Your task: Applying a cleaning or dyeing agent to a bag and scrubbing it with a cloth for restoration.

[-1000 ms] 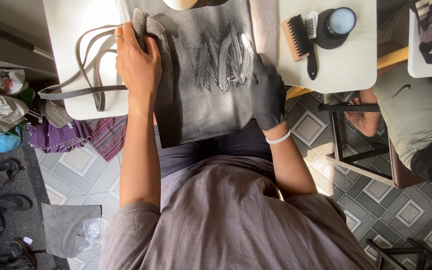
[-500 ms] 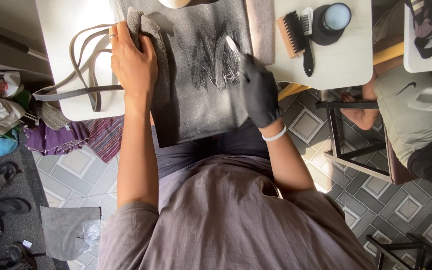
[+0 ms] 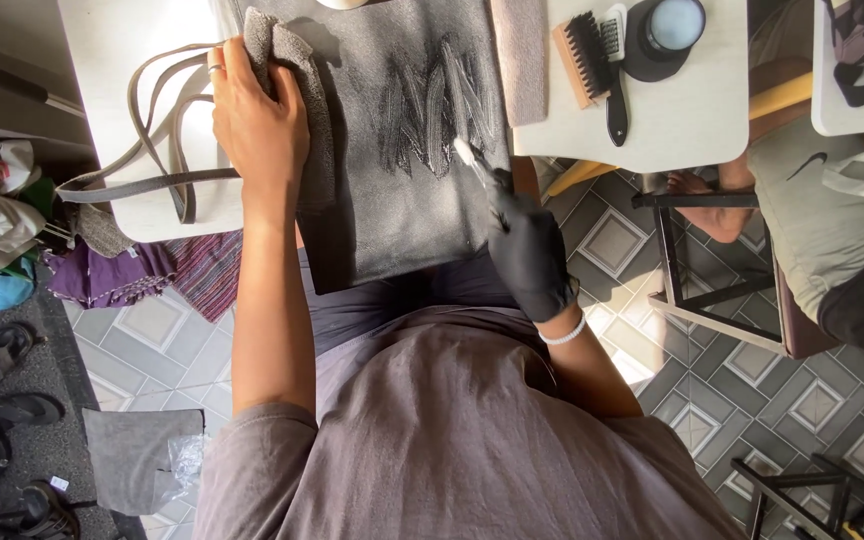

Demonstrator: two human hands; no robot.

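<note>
On the white table [image 3: 142,40] lies a grey bag [image 3: 402,190] above patterned floor tiles [image 3: 742,360].

The grey bag's [image 3: 402,190] top ran off the upper edge. The small brush [image 3: 472,158] in the gloved right hand [image 3: 527,250] was blurred, its bristles indistinct. The left hand [image 3: 257,125] covered part of the grey cloth [image 3: 302,100].
</note>
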